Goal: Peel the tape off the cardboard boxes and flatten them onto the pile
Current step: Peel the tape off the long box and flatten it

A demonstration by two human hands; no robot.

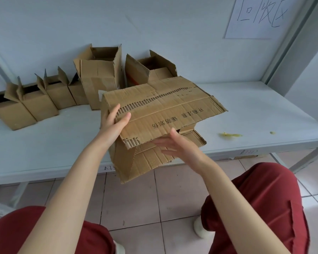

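The half-collapsed cardboard box (163, 109) is hanging over the middle of the table's (264, 114) front edge. The left hand (112, 121) is gripping the left end of its printed top flap, thumb lying across the top, forearm reaching straight forward. The right hand (174, 145) is reaching under that flap's near edge, fingers straight and spread, holding nothing — behind, open boxes (35, 103) are standing along the back edge towards the left corner.

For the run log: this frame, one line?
left hand: grips cardboard box | right hand: open, under it | open boxes: behind, on shelf
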